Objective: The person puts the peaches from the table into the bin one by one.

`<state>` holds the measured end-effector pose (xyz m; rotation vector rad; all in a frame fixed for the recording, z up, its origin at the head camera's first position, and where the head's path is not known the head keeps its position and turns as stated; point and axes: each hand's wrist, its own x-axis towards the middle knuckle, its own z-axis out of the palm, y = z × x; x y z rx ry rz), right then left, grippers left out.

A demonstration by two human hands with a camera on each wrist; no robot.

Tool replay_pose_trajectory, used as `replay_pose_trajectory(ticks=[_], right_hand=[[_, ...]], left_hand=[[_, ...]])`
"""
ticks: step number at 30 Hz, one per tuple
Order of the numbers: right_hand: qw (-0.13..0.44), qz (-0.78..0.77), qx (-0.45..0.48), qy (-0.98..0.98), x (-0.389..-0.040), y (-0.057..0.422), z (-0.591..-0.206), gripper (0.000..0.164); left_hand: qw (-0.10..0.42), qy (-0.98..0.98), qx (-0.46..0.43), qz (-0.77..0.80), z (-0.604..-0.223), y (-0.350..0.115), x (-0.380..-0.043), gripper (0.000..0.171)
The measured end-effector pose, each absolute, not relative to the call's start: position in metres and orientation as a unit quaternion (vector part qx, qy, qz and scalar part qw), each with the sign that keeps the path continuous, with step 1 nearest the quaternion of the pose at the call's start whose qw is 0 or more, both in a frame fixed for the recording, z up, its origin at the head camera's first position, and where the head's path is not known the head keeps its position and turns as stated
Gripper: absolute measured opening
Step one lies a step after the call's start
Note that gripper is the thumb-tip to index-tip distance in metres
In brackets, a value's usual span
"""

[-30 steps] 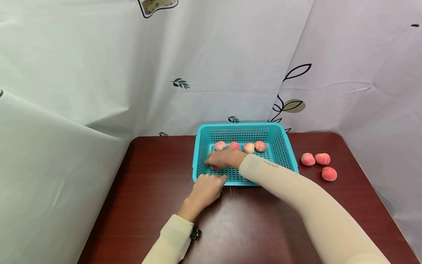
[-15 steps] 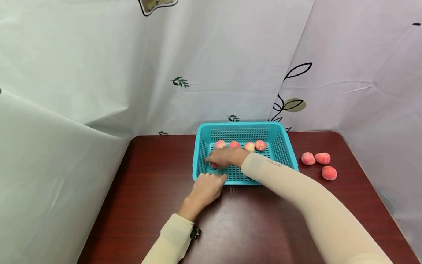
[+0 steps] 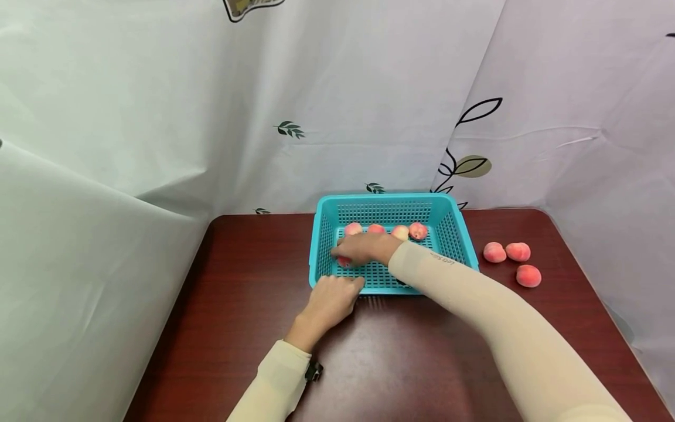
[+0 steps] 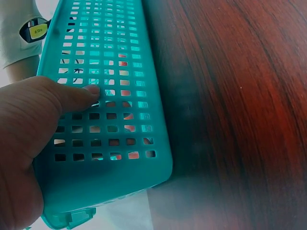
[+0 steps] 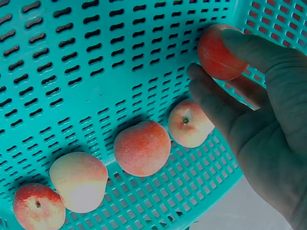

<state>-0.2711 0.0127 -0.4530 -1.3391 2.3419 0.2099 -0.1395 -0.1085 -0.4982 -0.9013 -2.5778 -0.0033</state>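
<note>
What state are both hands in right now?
Left hand: gripping the near side of the teal basket.
Right hand: holding a red peach between thumb and fingers, inside the basket.

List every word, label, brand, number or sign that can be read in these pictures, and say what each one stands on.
"Lets", probably, with blurred letters after it: dark print on the right sleeve.
Too small and blurred to read: marks on the yellow label of a black wrist device.
Cannot tell if lettering: the cut-off print atop the wall covering.
</note>
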Motion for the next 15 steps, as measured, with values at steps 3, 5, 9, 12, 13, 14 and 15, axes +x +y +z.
replay_pose_trajectory(ticks=[3, 5, 9, 12, 13, 14, 15], right_hand=[[0.218, 0.078, -0.487, 0.842, -0.2704, 0.0130, -0.4522, 0.039], [0.219, 0.080, -0.489, 0.841, -0.2703, 0.0130, -0.4521, 0.038], [0.217, 0.086, -0.488, 0.841, -0.2712, 0.0126, -0.4531, 0.041], [0.222, 0.085, -0.483, 0.843, -0.2728, 0.0129, -0.4542, 0.046], [0.223, 0.083, -0.481, 0.844, -0.2735, 0.0132, -0.4549, 0.047], [0.226, 0.079, -0.478, 0.845, -0.2745, 0.0134, -0.4550, 0.049], [0.228, 0.075, -0.476, 0.846, -0.2752, 0.0139, -0.4547, 0.050]], left_hand=[[0.204, -0.924, -0.323, -0.003, -0.4986, -0.1081, -0.1397, 0.031], [0.202, -0.924, -0.323, -0.004, -0.4988, -0.1081, -0.1399, 0.031], [0.199, -0.925, -0.322, -0.004, -0.4992, -0.1083, -0.1403, 0.031], [0.201, -0.925, -0.323, -0.002, -0.4992, -0.1083, -0.1404, 0.031], [0.201, -0.925, -0.323, -0.002, -0.4992, -0.1083, -0.1404, 0.031], [0.200, -0.925, -0.323, 0.000, -0.4992, -0.1082, -0.1404, 0.031], [0.198, -0.926, -0.322, 0.001, -0.4992, -0.1082, -0.1404, 0.031]])
